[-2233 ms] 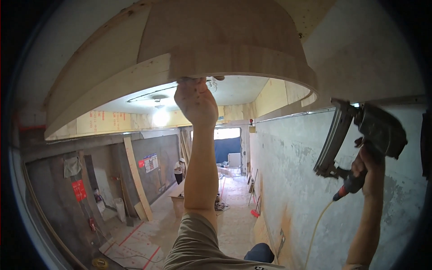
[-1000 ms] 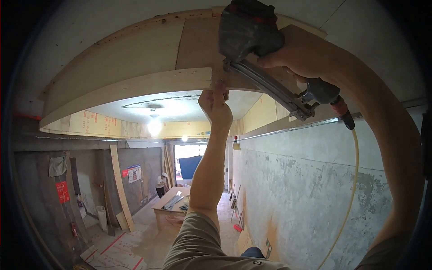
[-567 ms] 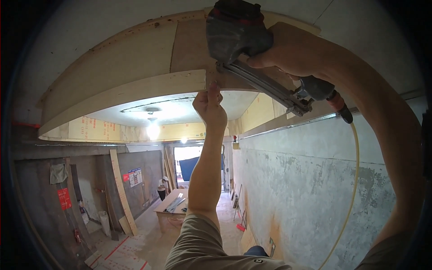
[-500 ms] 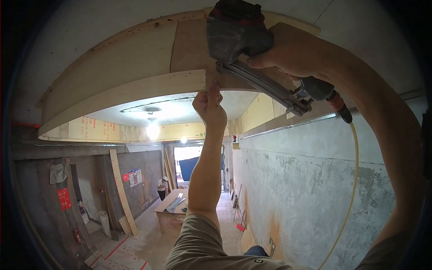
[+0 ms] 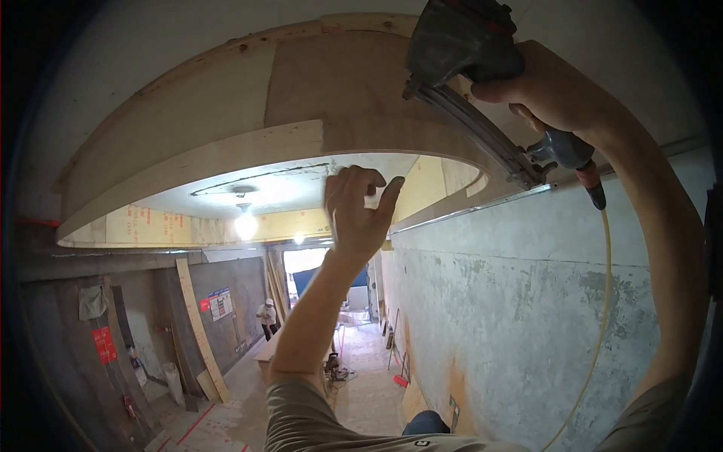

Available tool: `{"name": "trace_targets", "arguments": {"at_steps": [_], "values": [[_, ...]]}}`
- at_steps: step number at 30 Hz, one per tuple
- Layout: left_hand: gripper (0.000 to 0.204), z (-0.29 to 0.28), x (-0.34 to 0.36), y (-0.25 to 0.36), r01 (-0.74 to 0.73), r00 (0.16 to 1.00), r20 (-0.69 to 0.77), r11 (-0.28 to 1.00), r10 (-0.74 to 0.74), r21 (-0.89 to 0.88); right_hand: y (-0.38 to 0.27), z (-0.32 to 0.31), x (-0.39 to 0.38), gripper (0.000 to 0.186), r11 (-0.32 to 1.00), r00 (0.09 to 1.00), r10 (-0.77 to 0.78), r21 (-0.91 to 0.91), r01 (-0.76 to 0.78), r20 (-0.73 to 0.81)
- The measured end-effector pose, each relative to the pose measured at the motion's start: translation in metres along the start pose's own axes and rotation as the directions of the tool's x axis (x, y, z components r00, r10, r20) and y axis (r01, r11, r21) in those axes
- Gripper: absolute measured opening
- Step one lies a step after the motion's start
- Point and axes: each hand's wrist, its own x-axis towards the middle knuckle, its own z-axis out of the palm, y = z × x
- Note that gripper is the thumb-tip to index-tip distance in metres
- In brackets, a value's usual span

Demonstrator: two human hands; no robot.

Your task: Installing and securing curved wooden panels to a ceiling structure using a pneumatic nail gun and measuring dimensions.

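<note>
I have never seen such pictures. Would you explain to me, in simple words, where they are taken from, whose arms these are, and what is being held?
There is no robot here. Every picture comes from one camera on a person's head; its very wide lens makes straight edges look bent. The two bare arms are that person's own.

The right hand grips a dark nail gun, with a thin yellowish hose hanging from its handle. The left hand is open, with nothing visible in it, just below the edge of a curved wooden panel overhead.

Farther away are a lit lamp, another person and a table. The left arm partly hides the table, so I cannot tell what lies on it.
</note>
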Motion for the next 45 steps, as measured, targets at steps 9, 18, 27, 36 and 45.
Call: {"name": "trace_targets", "arguments": {"at_steps": [9, 18, 27, 36, 45], "values": [[0.035, -0.026, 0.121, -0.001, -0.407, 0.716, 0.676, 0.891, 0.175, 0.2, 0.026, -0.014, -0.011, 0.035, 0.999, 0.999, 0.04, -0.021, -0.039, 0.033], [0.056, 0.016, 0.122, 0.019, -0.18, 0.688, 0.726, 0.971, 0.011, 0.155, 0.047, -0.004, -0.008, 0.028, 0.993, 0.994, 0.11, 0.043, -0.111, 0.026], [0.064, -0.014, 0.125, 0.009, -0.057, 0.719, 0.693, 0.988, -0.057, 0.14, 0.049, 0.009, -0.017, 0.026, 0.977, 0.985, 0.157, 0.132, -0.165, 0.071], [0.067, -0.012, 0.125, 0.013, -0.139, 0.711, 0.703, 0.973, -0.032, 0.184, 0.054, 0.022, -0.015, 0.022, 0.937, 0.969, 0.177, 0.273, -0.22, 0.173], [0.064, -0.01, 0.119, 0.007, -0.218, 0.738, 0.671, 0.966, 0.07, 0.14, 0.055, 0.03, -0.018, 0.018, 0.916, 0.976, 0.168, 0.345, -0.207, 0.138]]}}
